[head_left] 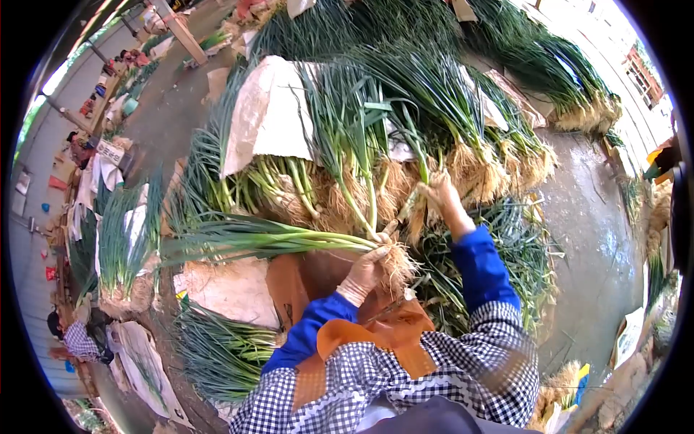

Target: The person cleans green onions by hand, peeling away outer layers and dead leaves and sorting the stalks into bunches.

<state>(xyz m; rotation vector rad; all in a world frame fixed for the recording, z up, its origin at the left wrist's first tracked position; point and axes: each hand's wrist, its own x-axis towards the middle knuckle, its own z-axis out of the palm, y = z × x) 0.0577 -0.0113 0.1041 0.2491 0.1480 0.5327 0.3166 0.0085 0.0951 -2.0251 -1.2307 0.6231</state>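
Note:
My left hand (365, 275) is wrapped round a bunch of green onions (289, 239) near the root end. Their long leaves stretch out to the left and the pale, stringy roots (396, 269) stick out to the right. My right hand (442, 195) is closed on the lower stem of a green onion (421, 159) at the front edge of a large pile of green onions (419, 87). That pile lies with its roots towards me. A white sheet (271, 108) covers part of its leaves.
Loose leaves and trimmings (499, 253) lie beneath my right arm. An orange-brown apron (289, 286) covers my lap. More green onions (224, 347) lie at lower left, beside a pale sack (228, 286). Wet concrete floor (593, 217) runs along the right. Another person (81, 340) sits far left.

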